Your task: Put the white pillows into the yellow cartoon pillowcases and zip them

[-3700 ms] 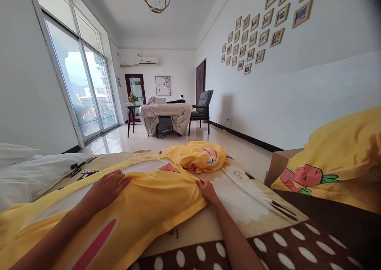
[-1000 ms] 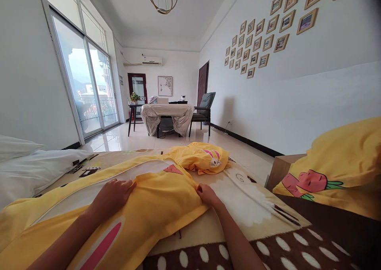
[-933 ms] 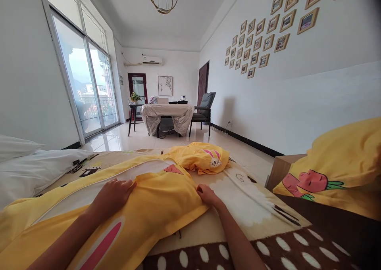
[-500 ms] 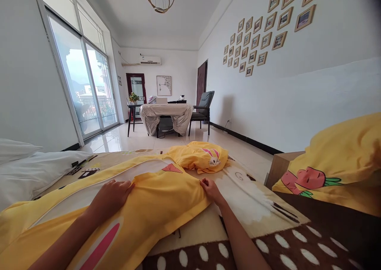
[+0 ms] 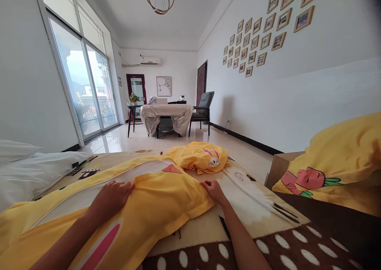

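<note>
Framed pictures (image 5: 254,42) dot the white wall (image 5: 276,99).

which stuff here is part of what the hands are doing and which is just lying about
In use:
yellow cloth, held in both hands
left hand
right hand
blanket, under the cloth

Apparently just lying about, untouched:
rabbit-face bundle
white pillow, at left
carrot-print cloth, at right

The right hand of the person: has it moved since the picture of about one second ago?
Yes. The right hand has moved a little to the right in the picture, judged against the dark chair in the background.
</note>
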Demonstrator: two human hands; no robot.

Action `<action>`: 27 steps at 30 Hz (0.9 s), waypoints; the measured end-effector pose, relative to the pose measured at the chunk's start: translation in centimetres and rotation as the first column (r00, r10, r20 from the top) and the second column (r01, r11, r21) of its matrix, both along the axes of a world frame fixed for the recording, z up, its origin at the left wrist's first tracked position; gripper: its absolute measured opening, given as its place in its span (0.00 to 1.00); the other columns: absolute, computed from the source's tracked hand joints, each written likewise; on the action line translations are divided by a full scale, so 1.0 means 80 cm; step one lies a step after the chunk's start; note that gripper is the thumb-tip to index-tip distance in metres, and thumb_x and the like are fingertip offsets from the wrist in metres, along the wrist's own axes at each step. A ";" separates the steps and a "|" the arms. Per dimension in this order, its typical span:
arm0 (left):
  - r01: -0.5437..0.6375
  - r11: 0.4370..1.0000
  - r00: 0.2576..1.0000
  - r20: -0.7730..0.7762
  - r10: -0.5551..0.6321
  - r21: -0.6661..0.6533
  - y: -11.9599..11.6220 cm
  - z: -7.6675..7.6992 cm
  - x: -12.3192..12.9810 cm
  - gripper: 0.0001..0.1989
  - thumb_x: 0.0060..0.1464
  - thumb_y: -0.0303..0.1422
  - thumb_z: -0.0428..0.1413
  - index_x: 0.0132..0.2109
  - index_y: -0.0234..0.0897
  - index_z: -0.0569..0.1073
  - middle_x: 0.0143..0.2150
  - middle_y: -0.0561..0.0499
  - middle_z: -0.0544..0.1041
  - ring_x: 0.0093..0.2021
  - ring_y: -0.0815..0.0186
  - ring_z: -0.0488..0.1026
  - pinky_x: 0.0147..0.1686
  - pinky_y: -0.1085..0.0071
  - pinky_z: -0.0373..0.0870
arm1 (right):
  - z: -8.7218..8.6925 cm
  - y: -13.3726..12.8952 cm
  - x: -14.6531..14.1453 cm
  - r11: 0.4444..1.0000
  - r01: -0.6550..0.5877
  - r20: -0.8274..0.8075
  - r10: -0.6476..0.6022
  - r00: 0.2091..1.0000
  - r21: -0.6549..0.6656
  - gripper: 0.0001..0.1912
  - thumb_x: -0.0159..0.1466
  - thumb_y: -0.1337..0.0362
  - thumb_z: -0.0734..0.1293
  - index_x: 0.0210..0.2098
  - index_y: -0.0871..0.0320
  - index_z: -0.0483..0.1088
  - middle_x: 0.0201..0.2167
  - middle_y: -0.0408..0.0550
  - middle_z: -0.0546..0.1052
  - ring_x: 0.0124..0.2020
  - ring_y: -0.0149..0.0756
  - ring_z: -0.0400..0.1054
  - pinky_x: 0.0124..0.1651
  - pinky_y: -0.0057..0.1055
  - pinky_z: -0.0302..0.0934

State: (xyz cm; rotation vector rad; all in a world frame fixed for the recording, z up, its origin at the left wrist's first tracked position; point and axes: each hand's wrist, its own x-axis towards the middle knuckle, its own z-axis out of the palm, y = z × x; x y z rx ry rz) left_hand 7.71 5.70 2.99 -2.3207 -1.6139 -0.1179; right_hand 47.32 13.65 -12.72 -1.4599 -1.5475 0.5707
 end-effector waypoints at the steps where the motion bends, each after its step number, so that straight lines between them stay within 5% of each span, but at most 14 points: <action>1: -0.001 1.000 1.000 -0.001 0.001 -0.001 0.000 0.000 0.000 0.24 0.64 0.38 0.33 0.30 0.39 0.69 0.27 0.47 0.76 0.32 0.56 0.72 0.34 0.64 0.61 | 0.002 -0.001 0.003 1.000 0.003 0.007 -0.003 1.000 -0.004 0.20 0.53 0.49 0.61 0.21 0.60 0.70 0.22 0.47 0.74 0.26 0.36 0.66 0.30 0.28 0.55; 9: 0.002 1.000 1.000 -0.019 -0.002 0.011 -0.001 -0.001 -0.001 0.24 0.64 0.38 0.33 0.30 0.39 0.70 0.27 0.48 0.76 0.32 0.57 0.72 0.33 0.64 0.60 | 0.014 -0.003 -0.015 0.988 -0.133 0.028 0.136 0.990 -0.075 0.17 0.54 0.52 0.63 0.31 0.60 0.73 0.31 0.48 0.77 0.33 0.37 0.68 0.35 0.28 0.59; 17: 0.018 1.000 1.000 -0.005 -0.018 0.000 0.002 -0.006 -0.003 0.24 0.64 0.38 0.33 0.31 0.39 0.69 0.28 0.49 0.76 0.32 0.57 0.72 0.33 0.64 0.59 | 0.002 0.004 -0.059 0.978 -0.144 0.017 0.149 0.989 -0.154 0.05 0.48 0.67 0.66 0.19 0.59 0.64 0.21 0.40 0.68 0.25 0.28 0.57 0.29 0.26 0.50; 22: 0.014 1.000 1.000 -0.002 -0.014 0.015 0.003 -0.007 -0.003 0.23 0.64 0.38 0.33 0.31 0.39 0.69 0.28 0.49 0.76 0.32 0.56 0.72 0.33 0.65 0.59 | 0.008 -0.006 -0.039 0.964 -0.205 -0.152 0.180 0.972 -0.168 0.13 0.49 0.59 0.69 0.19 0.59 0.61 0.19 0.37 0.64 0.24 0.27 0.56 0.27 0.25 0.48; 27: -0.011 1.000 0.999 0.054 0.010 0.020 0.005 -0.006 -0.006 0.24 0.63 0.41 0.33 0.30 0.40 0.69 0.27 0.47 0.76 0.32 0.57 0.72 0.31 0.67 0.58 | 0.019 -0.020 -0.018 0.926 -0.291 -0.377 0.186 0.907 -0.243 0.22 0.52 0.44 0.66 0.25 0.59 0.67 0.22 0.43 0.72 0.26 0.32 0.65 0.29 0.27 0.58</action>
